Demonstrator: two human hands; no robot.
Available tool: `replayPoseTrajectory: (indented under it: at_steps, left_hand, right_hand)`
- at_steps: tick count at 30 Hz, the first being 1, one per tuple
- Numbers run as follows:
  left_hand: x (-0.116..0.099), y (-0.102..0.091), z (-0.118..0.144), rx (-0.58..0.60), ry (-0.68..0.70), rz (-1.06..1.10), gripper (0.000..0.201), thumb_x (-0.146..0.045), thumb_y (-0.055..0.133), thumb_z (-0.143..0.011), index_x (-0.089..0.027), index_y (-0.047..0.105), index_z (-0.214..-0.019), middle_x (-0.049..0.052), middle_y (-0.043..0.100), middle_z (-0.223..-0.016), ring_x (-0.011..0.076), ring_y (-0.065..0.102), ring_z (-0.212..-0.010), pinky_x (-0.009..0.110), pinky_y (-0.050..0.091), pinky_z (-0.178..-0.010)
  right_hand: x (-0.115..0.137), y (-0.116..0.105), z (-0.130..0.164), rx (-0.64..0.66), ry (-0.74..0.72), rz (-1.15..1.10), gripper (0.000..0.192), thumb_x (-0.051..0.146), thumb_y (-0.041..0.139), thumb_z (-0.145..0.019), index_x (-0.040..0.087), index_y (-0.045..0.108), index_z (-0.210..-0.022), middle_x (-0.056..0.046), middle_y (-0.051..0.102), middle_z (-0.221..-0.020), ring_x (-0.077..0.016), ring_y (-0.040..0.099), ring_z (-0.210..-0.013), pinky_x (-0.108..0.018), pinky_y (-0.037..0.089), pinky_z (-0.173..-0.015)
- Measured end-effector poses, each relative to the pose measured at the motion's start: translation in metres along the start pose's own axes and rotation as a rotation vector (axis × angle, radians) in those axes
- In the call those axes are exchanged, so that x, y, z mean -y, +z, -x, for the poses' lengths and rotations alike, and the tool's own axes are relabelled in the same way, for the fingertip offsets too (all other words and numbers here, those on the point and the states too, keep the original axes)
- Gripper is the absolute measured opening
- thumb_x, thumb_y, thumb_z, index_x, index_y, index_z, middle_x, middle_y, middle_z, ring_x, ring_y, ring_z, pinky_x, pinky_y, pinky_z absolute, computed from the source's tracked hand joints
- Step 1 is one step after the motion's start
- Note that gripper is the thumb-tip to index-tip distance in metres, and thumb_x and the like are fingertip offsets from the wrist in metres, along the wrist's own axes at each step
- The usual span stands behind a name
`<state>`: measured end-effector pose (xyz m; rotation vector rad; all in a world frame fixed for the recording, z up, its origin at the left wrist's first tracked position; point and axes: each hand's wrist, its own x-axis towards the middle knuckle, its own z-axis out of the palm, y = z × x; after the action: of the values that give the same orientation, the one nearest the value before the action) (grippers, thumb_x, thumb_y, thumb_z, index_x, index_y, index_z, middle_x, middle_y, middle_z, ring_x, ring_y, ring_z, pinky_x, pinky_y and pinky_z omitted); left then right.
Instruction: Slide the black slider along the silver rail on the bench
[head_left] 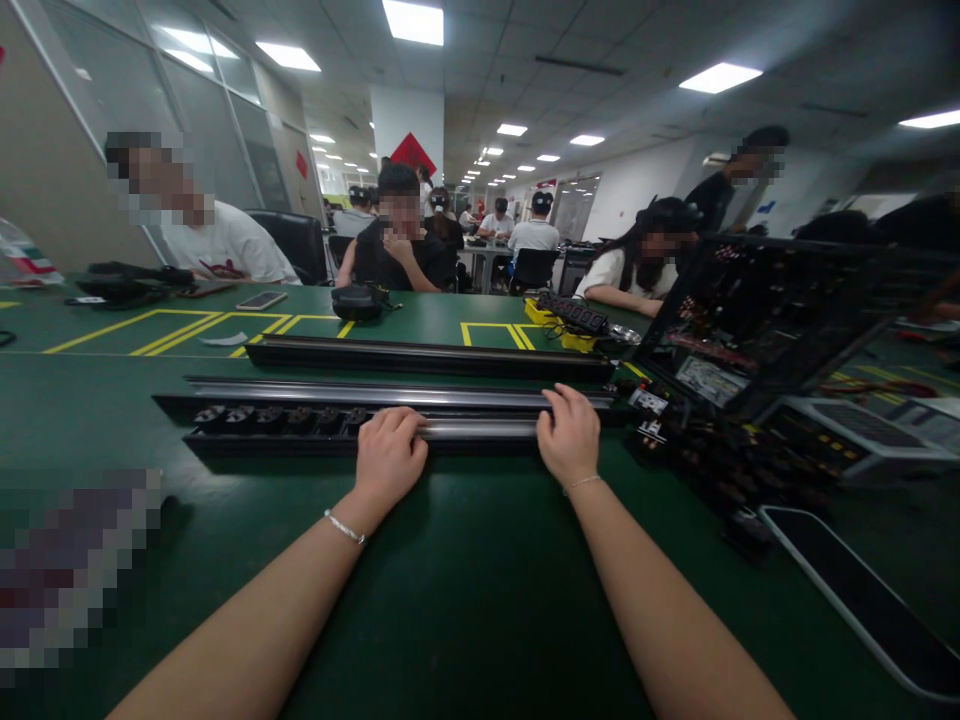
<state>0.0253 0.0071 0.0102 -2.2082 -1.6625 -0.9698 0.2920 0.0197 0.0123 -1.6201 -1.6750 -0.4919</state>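
Long black channels lie side by side across the green table. The nearest channel (pixel 480 447) has a silvery inner surface and holds a row of round black pieces (pixel 270 420) at its left part. My left hand (pixel 391 455) is closed over this channel at the right end of the row, its fingertips hidden behind the knuckles. Farther right, my right hand (pixel 571 435) grips the same channel near its right end, fingers curled and thumb toward the near side. Just beyond lies a middle channel (pixel 450 397), and behind that a third black channel (pixel 427 357).
At right stand an open computer case (pixel 780 310), a pile of black parts (pixel 705 450), a power supply (pixel 862 435) and a phone (pixel 862 600). Another phone (pixel 262 300) and a black pouch (pixel 360 302) lie across the table. Several people sit beyond.
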Motion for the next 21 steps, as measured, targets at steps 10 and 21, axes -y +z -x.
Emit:
replayPoseTrajectory:
  at_steps: [10, 21]
  left_hand:
    - [0.007, 0.015, 0.002, -0.04, -0.063, -0.065, 0.036, -0.028, 0.043, -0.081, -0.016, 0.058, -0.111, 0.012, 0.051, -0.131, 0.0292, 0.033, -0.131, 0.047, 0.029, -0.106]
    - [0.009, 0.012, -0.001, 0.002, -0.023, -0.005, 0.028, -0.027, 0.041, -0.082, -0.016, 0.06, -0.101, 0.01, 0.059, -0.12, 0.025, 0.041, -0.125, 0.042, 0.035, -0.104]
  right_hand:
    - [0.012, 0.009, 0.005, 0.366, -0.087, -0.005, 0.037, 0.032, 0.036, -0.089, 0.022, 0.061, -0.116, -0.004, 0.057, -0.125, -0.02, 0.049, -0.115, -0.038, 0.036, -0.097]
    - [0.015, 0.009, 0.004, 0.373, -0.064, -0.006, 0.036, 0.031, 0.038, -0.088, 0.022, 0.061, -0.114, -0.004, 0.057, -0.125, -0.0204, 0.049, -0.115, -0.038, 0.037, -0.096]
